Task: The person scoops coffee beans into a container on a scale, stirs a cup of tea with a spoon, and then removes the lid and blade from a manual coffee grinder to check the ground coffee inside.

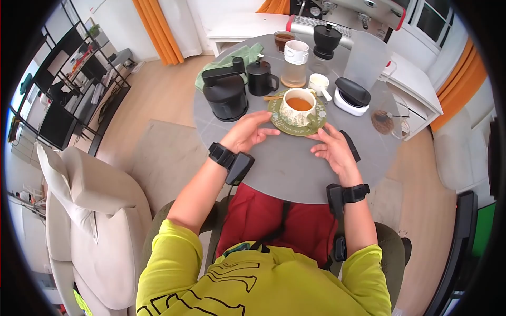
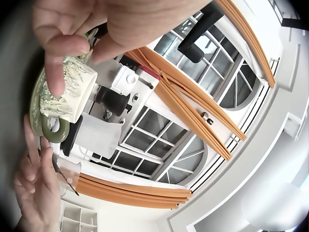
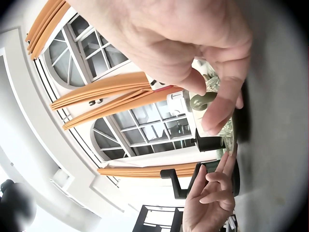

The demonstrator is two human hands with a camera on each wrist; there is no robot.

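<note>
Head view: both my arms reach forward from short sleeves, forearms angled toward each other. My left forearm (image 1: 196, 192) slants up and inward; my right forearm (image 1: 360, 224) rises more steeply. My left hand (image 1: 246, 134) and right hand (image 1: 336, 150) sit apart, facing each other, fingers directed inward. Neither hand is clenched. Right wrist view: two fingers of my left hand lie nearly straight, side by side; the others bend loosely, palm visible. Left wrist view: my right hand shows some fingers extended, others partly bent.
</note>
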